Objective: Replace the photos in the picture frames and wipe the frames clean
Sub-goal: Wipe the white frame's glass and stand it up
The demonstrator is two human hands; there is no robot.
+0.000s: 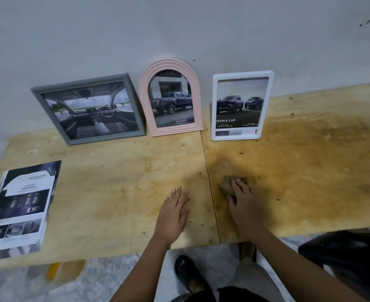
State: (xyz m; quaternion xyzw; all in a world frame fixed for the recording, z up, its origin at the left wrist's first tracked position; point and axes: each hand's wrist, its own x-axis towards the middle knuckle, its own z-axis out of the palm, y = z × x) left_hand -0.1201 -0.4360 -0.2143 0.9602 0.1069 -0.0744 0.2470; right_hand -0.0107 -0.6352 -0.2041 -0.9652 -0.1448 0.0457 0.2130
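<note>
Several printed sheets (18, 205) are laid flat near the front left corner of the surface (114, 182), probably kept there as the supply of replacement pictures. Along the back edge, three frames are leaned against the wall (179, 29), presumably so that each is kept upright and within reach. The grey frame (88, 109) is propped at a skew, and the pink arched frame (171, 97) is set just beside it. Car pictures are shown in all three.

Near the front edge the left hand (172, 216) is laid flat with fingers straight and nothing held, seemingly as a brace. To its right, a brownish cloth (228, 185) is covered by the right hand (245, 205); whether it is gripped or only pressed cannot be told. The white frame (242, 105) is stood almost straight behind the cloth, so it is judged the easiest to wipe. Off the front right corner a dark object (343, 258) is seen, too unclear to be identified.
</note>
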